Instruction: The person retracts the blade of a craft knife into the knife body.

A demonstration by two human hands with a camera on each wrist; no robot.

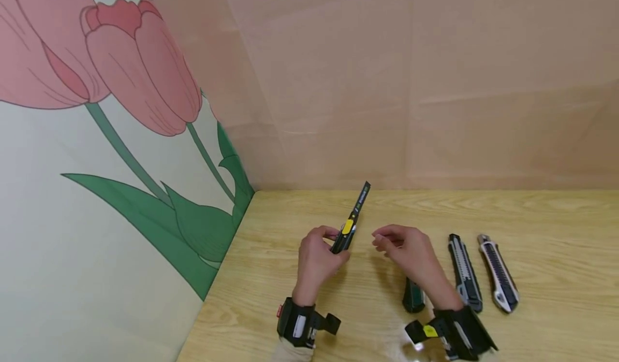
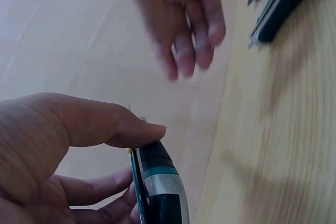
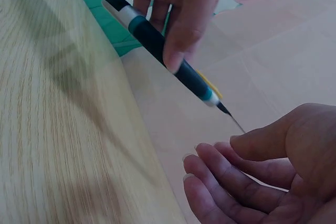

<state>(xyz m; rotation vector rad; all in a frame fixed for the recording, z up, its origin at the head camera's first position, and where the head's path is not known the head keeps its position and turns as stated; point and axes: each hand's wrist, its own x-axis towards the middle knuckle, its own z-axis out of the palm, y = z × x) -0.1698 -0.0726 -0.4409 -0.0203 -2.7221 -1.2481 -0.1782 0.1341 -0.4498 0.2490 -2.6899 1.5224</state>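
Observation:
Above the table my left hand (image 1: 316,257) grips a utility knife (image 1: 346,234) by its dark handle, between thumb and fingers. This knife has a yellow slider, and its long dark blade (image 1: 360,200) is extended, pointing up and away. Silver and teal bands on the handle show in the left wrist view. To the right, my right hand (image 1: 411,250) hovers with loosely bent fingers and holds nothing. In the right wrist view the thin blade tip reaches behind the right thumb (image 3: 262,142); contact cannot be told there, but the head view shows a gap.
Under my right wrist lies a dark green knife (image 1: 413,296), partly hidden. Farther right on the wooden table (image 1: 556,254) lie a grey-and-black utility knife (image 1: 466,273) and a white-and-black one (image 1: 500,276). A tulip-patterned sheet (image 1: 121,152) borders the left side; a pinkish-brown covering (image 1: 411,82) stands behind.

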